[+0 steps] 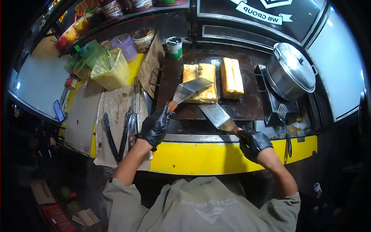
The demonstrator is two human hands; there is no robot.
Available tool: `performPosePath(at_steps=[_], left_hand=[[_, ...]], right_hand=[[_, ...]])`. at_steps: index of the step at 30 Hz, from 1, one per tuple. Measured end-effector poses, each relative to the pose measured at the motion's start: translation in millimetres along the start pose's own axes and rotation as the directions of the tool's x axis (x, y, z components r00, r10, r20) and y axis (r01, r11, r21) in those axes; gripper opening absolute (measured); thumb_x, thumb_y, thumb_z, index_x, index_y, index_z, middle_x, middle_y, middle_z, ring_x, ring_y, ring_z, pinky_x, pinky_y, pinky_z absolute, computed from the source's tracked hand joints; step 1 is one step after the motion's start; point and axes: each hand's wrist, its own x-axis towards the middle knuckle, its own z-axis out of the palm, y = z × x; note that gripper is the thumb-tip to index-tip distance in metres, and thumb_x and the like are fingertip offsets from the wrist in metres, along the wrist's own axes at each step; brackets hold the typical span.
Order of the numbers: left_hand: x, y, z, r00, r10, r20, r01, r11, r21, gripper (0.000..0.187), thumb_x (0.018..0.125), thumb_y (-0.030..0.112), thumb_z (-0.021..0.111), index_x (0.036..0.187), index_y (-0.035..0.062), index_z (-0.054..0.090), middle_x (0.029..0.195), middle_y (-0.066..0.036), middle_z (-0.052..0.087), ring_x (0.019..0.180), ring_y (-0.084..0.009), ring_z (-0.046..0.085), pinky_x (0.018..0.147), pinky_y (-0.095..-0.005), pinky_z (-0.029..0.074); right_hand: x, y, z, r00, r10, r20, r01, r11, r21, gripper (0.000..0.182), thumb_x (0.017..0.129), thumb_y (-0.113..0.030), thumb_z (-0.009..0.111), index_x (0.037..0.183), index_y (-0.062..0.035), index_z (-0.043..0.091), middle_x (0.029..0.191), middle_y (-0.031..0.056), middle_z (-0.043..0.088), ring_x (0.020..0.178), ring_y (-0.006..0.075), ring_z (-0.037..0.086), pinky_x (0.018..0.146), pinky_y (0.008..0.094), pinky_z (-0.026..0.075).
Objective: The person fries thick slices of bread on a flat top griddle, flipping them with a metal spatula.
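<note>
Both hands are gloved in black and are extended forward over the yellow-edged table (201,158). The left hand (155,125) is closed around the orange handle of a metal scraper (190,89), with the wrist raised and the bare forearm angled up from the lower left; the blade is laid flat across the near edge of the left bread slab (201,79). The right hand (253,143) is clenched on the handle of a second scraper (217,116), whose blade is held tilted, its tip just beside the near edge of that same slab, over the dark griddle (251,104). The left bread slab is seen as a thick, square, golden-yellow block with browned patches, lying flat on the griddle near its middle. A second bread slab (232,78), narrower and evenly yellow, is set just beside it to the right, apart from both blades. A covered steel pot (290,71) stands at the right of the griddle, and a slotted spatula (285,123) is rested below it. Tongs (116,137) lie on a worn board at the left.
</note>
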Motion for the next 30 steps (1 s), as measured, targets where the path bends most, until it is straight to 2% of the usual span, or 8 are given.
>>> performPosePath(at_steps=[6, 8, 10, 12, 17, 24, 28, 30], left_hand=[[19, -22, -21, 0.985, 0.004, 0.171, -0.021, 0.995, 0.099, 0.038, 0.089, 0.014, 0.054, 0.126, 0.0035, 0.049, 0.103, -0.021, 0.062, 0.089, -0.0315, 0.063, 0.075, -0.0359, 0.050], [38, -39, -25, 0.950, 0.311, -0.020, -0.300, 0.895, -0.329, 0.037, 0.091, 0.019, 0.054, 0.124, 0.0043, 0.050, 0.112, -0.018, 0.061, 0.097, -0.0279, 0.062, 0.083, -0.0343, 0.047], [77, -52, -51, 0.942, 0.249, 0.224, -0.150, 0.911, -0.384, 0.042, 0.092, 0.033, 0.052, 0.123, 0.0046, 0.052, 0.117, -0.015, 0.059, 0.102, -0.0250, 0.060, 0.088, -0.0323, 0.044], [130, -6, -110, 0.867, -0.055, 0.495, 0.068, 0.998, -0.007, 0.053, 0.088, 0.052, 0.049, 0.109, 0.0044, 0.059, 0.095, -0.015, 0.064, 0.086, -0.0239, 0.061, 0.077, -0.0330, 0.046], [261, -79, -88, 0.989, 0.073, 0.129, -0.118, 0.913, 0.389, 0.037, 0.079, 0.033, 0.052, 0.099, 0.0067, 0.066, 0.099, -0.018, 0.064, 0.092, -0.0311, 0.062, 0.078, -0.0367, 0.049], [272, -97, -89, 0.982, 0.144, 0.121, -0.183, 0.880, 0.439, 0.034, 0.079, 0.028, 0.053, 0.105, 0.0094, 0.065, 0.106, -0.015, 0.063, 0.097, -0.0300, 0.062, 0.082, -0.0356, 0.049], [223, -58, -119, 0.970, -0.193, 0.145, 0.133, 0.929, 0.346, 0.027, 0.078, 0.020, 0.054, 0.099, 0.0105, 0.068, 0.104, -0.015, 0.064, 0.094, -0.0302, 0.063, 0.079, -0.0375, 0.050], [262, -124, -71, 0.964, 0.244, 0.105, -0.263, 0.829, 0.493, 0.023, 0.075, 0.017, 0.054, 0.090, 0.0087, 0.069, 0.099, -0.015, 0.065, 0.089, -0.0306, 0.063, 0.074, -0.0385, 0.052]], right_hand=[[82, 4, 61, 0.999, -0.015, -0.051, 0.003, 0.971, -0.239, 0.025, 0.089, -0.029, 0.047, 0.106, -0.0178, 0.061, 0.095, 0.0191, 0.063, 0.085, 0.0374, 0.061, 0.073, 0.0458, 0.049], [93, -25, 5, 0.979, -0.049, -0.197, 0.066, 0.995, 0.081, 0.023, 0.088, -0.026, 0.057, 0.097, -0.0074, 0.067, 0.095, 0.0145, 0.066, 0.091, 0.0239, 0.065, 0.074, 0.0347, 0.050], [108, -41, -66, 0.994, -0.106, -0.023, 0.102, 0.985, -0.138, 0.030, 0.085, -0.030, 0.063, 0.093, -0.0022, 0.068, 0.080, 0.0123, 0.068, 0.067, 0.0193, 0.063, 0.061, 0.0291, 0.050], [128, -47, -115, 0.998, -0.062, -0.007, 0.061, 0.989, -0.137, 0.029, 0.085, -0.030, 0.063, 0.094, -0.0027, 0.068, 0.080, 0.0118, 0.068, 0.066, 0.0185, 0.063, 0.060, 0.0284, 0.050], [177, -49, -179, 0.991, 0.127, 0.041, -0.123, 0.988, -0.099, 0.027, 0.085, -0.028, 0.063, 0.096, -0.0040, 0.068, 0.081, 0.0107, 0.068, 0.065, 0.0166, 0.062, 0.058, 0.0268, 0.048], [181, -44, -201, 0.969, 0.233, 0.084, -0.228, 0.971, -0.066, 0.025, 0.084, -0.026, 0.063, 0.100, -0.0059, 0.067, 0.083, 0.0092, 0.068, 0.064, 0.0139, 0.061, 0.054, 0.0245, 0.046], [176, -46, -208, 0.960, 0.257, 0.108, -0.253, 0.966, -0.050, 0.025, 0.084, -0.024, 0.064, 0.102, -0.0069, 0.067, 0.083, 0.0083, 0.068, 0.063, 0.0123, 0.061, 0.052, 0.0232, 0.045], [170, -49, -204, 0.954, 0.270, 0.126, -0.266, 0.963, -0.049, 0.025, 0.084, -0.024, 0.064, 0.103, -0.0075, 0.067, 0.084, 0.0078, 0.068, 0.062, 0.0115, 0.061, 0.051, 0.0226, 0.045]])
